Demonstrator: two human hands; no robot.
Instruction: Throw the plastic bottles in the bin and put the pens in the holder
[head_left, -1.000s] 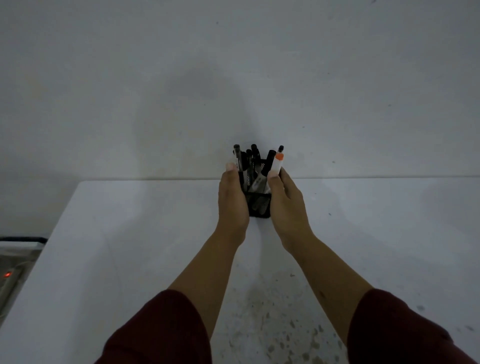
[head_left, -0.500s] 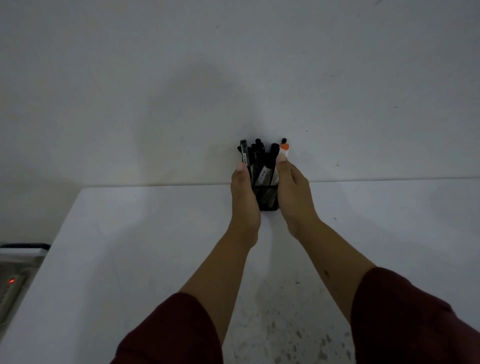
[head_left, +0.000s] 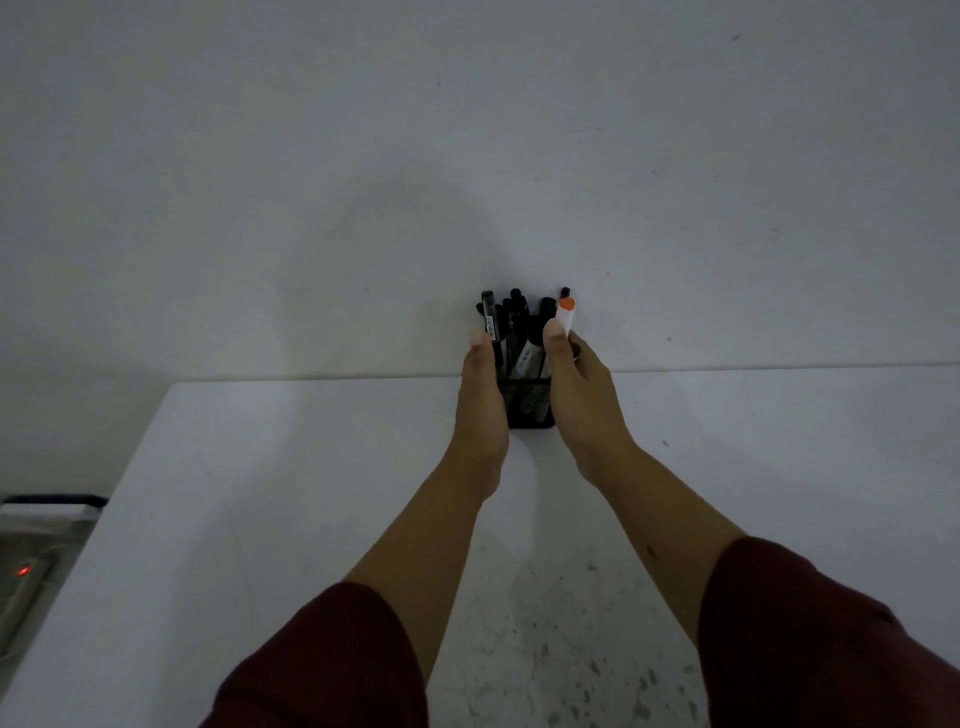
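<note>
A black mesh holder (head_left: 530, 408) is being clasped between two hands near the far edge of a white table (head_left: 291, 467), roughly at 12 o'clock from the person and just short of the pale wall (head_left: 467, 156) behind.

The left hand (head_left: 480, 402) is being pressed flat against the holder's 9 o'clock side, thumb stretched upward along the rim; the fingers on the far side are being hidden, so the full wrap cannot be told. The right hand (head_left: 579, 397) is being pressed against the 3 o'clock side, thumb raised beside the pens (head_left: 519, 325), fingers curled around the far wall. Both hands are being read as grasping the holder, in contact with it.

The holder is being seen upright, its base apparently on the table surface, though actual contact cannot be confirmed. The pens are being held inside it, standing and fanned slightly, mostly dark. One white marker with an orange cap (head_left: 566, 312) is being noted at the 1 o'clock edge of the bunch, just beside the right thumb.

Dark red sleeves (head_left: 332, 665) are being seen at 6 o'clock, pushed up the forearms. Speckled dark marks are being noted on the table between the arms. At 8 o'clock, off the table's left edge, a grey device with a small red light (head_left: 23, 570) is being seen.
</note>
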